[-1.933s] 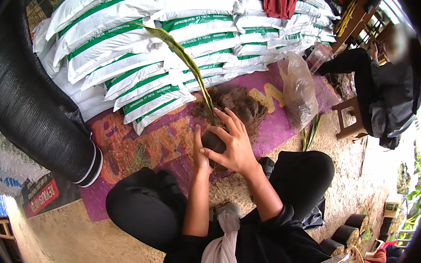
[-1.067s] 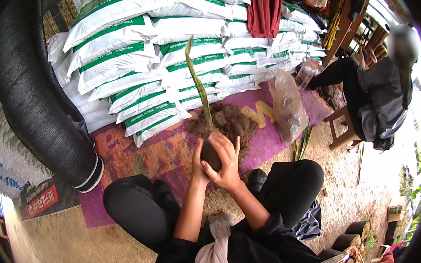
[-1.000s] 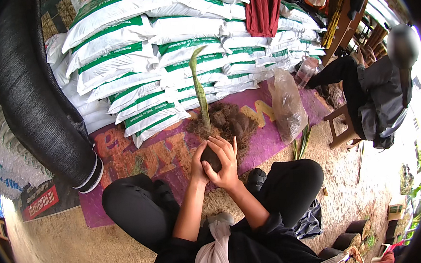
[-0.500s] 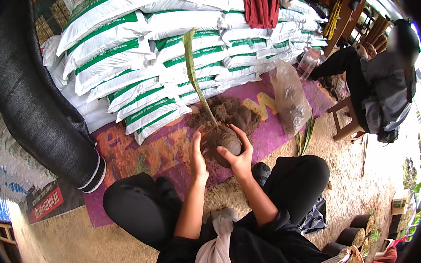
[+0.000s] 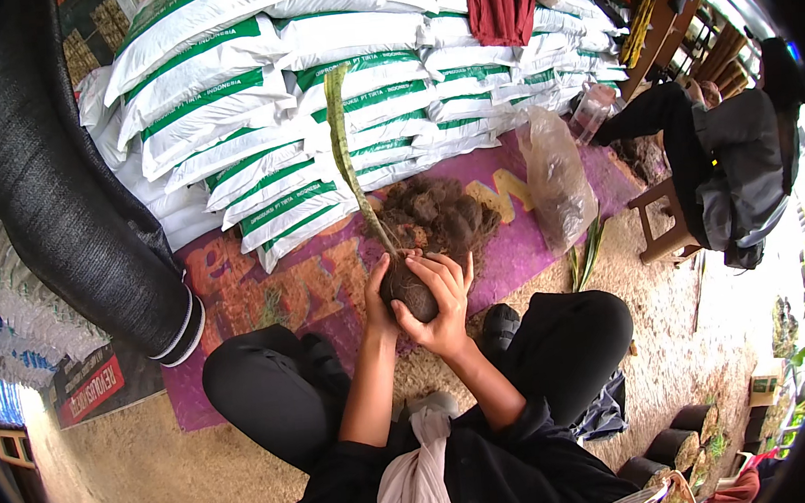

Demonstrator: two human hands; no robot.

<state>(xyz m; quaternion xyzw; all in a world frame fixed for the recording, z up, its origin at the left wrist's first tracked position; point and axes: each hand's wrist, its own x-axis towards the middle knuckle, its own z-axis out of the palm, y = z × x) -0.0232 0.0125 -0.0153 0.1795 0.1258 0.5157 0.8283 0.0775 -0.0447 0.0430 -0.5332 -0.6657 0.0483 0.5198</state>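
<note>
Between my knees I hold a round brown root ball (image 5: pixel 412 296), wrapped in fibres and thread. One long mottled green leaf (image 5: pixel 341 143) rises from its top, leaning left. My left hand (image 5: pixel 378 299) cups the ball's left side. Across its upper right side lie the fingers of my right hand (image 5: pixel 441 303), the thumb pressed lower on the front. The ball's underside is hidden. Just beyond my hands a heap of dark brown fibre (image 5: pixel 439 209) lies on a purple printed banner (image 5: pixel 515 243).
Stacked white and green sacks (image 5: pixel 348 43) rise behind the banner. A clear plastic bag (image 5: pixel 556 178) stands right of the fibre, near loose green leaves (image 5: pixel 591 248). At right a person (image 5: pixel 740 154) sits on a brown stool (image 5: pixel 660 222). Left is a black mesh roll (image 5: pixel 66 183); dark pots (image 5: pixel 673 448) stand lower right.
The root ball has come slightly left and nearer to me, its leaf swinging left. My right hand's fingers have moved over the ball's upper side, and both hands have closed in around it.
</note>
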